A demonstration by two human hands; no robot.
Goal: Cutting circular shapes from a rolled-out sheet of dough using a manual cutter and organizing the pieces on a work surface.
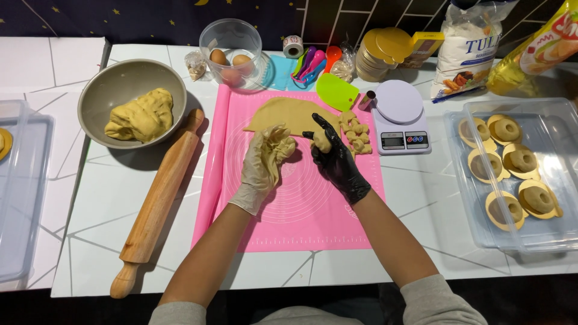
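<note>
Kneading at the middle of a pink silicone mat [289, 222] on the white tabletop [421, 198]: left hand [262, 162], in a pale translucent glove, closed around a crumpled wad of dough scraps [280, 143]; right hand [334, 157], in a black glove, pinching a small dough piece [323, 142] between thumb and fingers, index finger stretched toward the far side. Both grips shut on dough, the hands just beside each other. Beyond them, on the far part of the mat, a rolled-out dough sheet [292, 114] with its near edge cut away. Just right of the black glove, a heap of small cut dough pieces [356, 135] at the mat's right edge.

Left of the mat, a wooden rolling pin [159, 201] lying slantwise, its far end near a grey bowl [105, 93] holding a lump of dough [141, 115]. On the far side, a clear tub [232, 36] with eggs [230, 63], a bunch of coloured measuring spoons [310, 63], a green scraper [337, 91] and a stack of round gold boards [379, 54]. Right of the mat, a small white kitchen scale [399, 117]; behind it, a flour bag [469, 45]. At the far right, a clear plastic container [542, 241] with shaped dough rings on gold cards [512, 162] in rows.
</note>
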